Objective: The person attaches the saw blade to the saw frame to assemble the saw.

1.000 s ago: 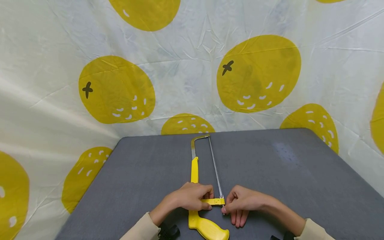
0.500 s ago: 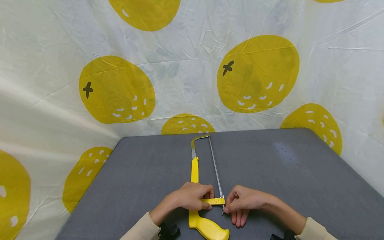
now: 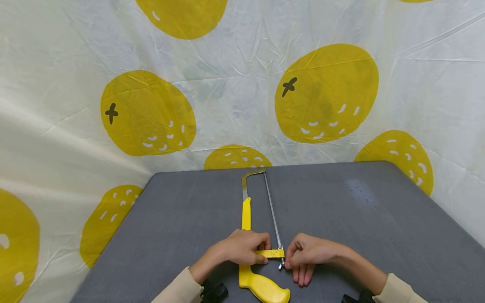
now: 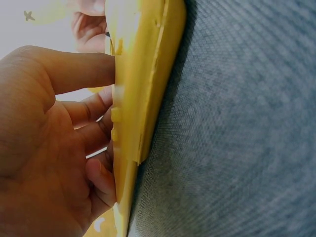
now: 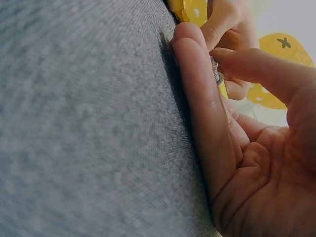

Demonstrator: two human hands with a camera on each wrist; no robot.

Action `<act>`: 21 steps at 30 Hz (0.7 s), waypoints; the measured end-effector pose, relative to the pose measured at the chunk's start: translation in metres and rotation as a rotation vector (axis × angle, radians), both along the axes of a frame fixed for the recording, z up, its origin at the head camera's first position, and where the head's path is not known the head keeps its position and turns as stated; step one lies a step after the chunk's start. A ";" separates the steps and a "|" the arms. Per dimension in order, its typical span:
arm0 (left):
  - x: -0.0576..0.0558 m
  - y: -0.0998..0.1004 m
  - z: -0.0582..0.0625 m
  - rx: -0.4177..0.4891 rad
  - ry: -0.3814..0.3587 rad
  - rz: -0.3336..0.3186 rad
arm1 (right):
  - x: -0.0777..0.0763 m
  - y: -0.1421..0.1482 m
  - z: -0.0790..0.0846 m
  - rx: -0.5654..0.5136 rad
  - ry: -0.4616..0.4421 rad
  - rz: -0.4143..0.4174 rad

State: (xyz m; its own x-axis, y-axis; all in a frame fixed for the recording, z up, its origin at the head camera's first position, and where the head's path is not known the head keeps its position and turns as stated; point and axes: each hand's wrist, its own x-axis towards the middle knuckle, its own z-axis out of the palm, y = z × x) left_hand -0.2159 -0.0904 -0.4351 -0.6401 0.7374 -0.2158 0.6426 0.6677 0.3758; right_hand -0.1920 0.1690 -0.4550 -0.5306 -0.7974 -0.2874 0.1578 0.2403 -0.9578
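A yellow-handled hacksaw (image 3: 246, 214) lies on its side, its grip (image 3: 265, 289) toward me and its bow pointing away. The thin metal blade (image 3: 271, 206) runs along its right side. My left hand (image 3: 241, 247) grips the yellow cross arm (image 3: 273, 253) at the near end, thumb on the near side. In the left wrist view, the yellow frame (image 4: 143, 79) stands against those fingers. My right hand (image 3: 312, 252) pinches at the small metal wing nut (image 3: 281, 266) below the arm. In the right wrist view, my thumb partly hides the nut (image 5: 216, 71).
A dark grey cloth-covered table (image 3: 189, 210) lies under the saw, with a pale smudge (image 3: 361, 192) to the right. Behind and beside it hangs a white sheet (image 3: 235, 105) with yellow fruit prints. Dark wrist cameras (image 3: 214, 292) sit near the sleeves.
My right thumb has shifted slightly right, and more of the wing nut shows at a changed angle. My left hand and the hacksaw stay in place.
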 end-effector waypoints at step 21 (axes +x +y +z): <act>0.000 -0.004 -0.008 0.005 -0.024 -0.011 | 0.006 -0.003 -0.006 -0.015 -0.010 -0.007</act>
State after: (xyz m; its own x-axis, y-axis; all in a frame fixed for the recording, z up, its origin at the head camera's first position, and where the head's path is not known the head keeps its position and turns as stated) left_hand -0.2156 -0.0949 -0.4435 -0.6263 0.7456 -0.2278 0.6407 0.6587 0.3944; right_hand -0.1859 0.1660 -0.4612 -0.5334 -0.7980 -0.2803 0.1686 0.2244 -0.9598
